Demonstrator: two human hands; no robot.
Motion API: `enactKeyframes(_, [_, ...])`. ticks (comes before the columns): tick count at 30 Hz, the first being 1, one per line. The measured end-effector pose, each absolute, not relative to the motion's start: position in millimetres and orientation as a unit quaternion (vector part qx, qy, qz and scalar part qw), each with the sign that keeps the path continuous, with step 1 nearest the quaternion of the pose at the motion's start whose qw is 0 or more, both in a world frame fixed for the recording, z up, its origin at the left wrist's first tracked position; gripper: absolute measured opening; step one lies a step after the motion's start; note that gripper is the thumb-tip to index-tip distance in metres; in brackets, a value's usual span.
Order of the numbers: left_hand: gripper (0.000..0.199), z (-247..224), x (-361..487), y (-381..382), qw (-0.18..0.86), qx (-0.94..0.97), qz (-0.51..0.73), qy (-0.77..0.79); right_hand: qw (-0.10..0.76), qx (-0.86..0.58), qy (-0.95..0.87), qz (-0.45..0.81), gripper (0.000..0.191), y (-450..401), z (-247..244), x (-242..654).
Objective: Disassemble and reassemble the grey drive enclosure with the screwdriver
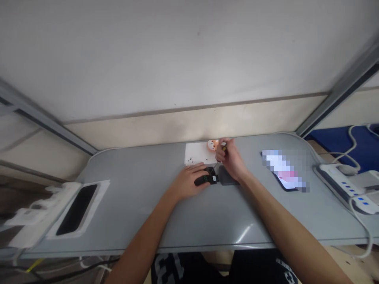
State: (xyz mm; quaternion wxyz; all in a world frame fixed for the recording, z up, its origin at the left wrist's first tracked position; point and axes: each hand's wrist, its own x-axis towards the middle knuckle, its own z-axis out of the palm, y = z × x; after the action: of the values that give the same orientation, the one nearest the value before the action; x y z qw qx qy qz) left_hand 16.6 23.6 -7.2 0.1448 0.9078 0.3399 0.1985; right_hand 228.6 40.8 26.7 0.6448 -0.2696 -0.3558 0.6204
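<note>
My left hand (191,182) lies on the table with its fingers around a small black device (204,179) that has a light label and green marks, holding it down. My right hand (230,156) is closed around a screwdriver (224,148) with a dark and yellow handle. Its thin shaft slants down toward the black device; whether the tip touches a screw is too small to tell. A dark grey flat case (227,176) lies under my right wrist, beside the device. Behind my hands, a white sheet (199,150) bears several tiny dark pieces (190,159), which look like screws.
An orange and white animal-faced item (212,145) sits at the sheet's back right. To the right lie a phone (280,169) with a lit, blurred screen and a white power strip (345,187) with cables. On the left, a dark phone (77,209) rests on white paper.
</note>
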Motion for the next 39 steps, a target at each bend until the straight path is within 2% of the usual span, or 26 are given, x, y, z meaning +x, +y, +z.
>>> enactKeyframes(5, [0.027, -7, 16, 25, 0.141, 0.909, 0.202, 0.335, 0.632, -0.253, -0.35, 0.644, 0.038, 38, 29, 231])
enactKeyframes(9, [0.028, -6, 15, 25, 0.145, 0.91, 0.191, 0.339, 0.634, -0.268, -0.349, 0.636, 0.046, 38, 25, 233])
enactKeyframes(20, [0.028, -8, 14, 26, 0.126, 0.915, 0.197, 0.33, 0.586, -0.243, -0.443, 0.634, 0.042, 35, 30, 235])
enactKeyframes(24, [0.028, -9, 14, 25, 0.132, 0.914, 0.196, 0.33, 0.604, -0.357, -0.511, 0.497, 0.035, 34, 28, 234])
enactKeyframes(30, [0.028, -8, 15, 25, 0.138, 0.91, 0.206, 0.332, 0.532, -0.503, -0.616, 0.289, 0.039, 41, 23, 247])
enactKeyframes(35, [0.025, -6, 14, 25, 0.136, 0.911, 0.232, 0.312, 0.582, -0.55, -0.551, 0.235, 0.038, 47, 21, 257])
enactKeyframes(39, [0.019, -4, 13, 26, 0.126, 0.899, 0.273, 0.318, 0.59, -0.578, -0.52, 0.217, 0.037, 51, 15, 258])
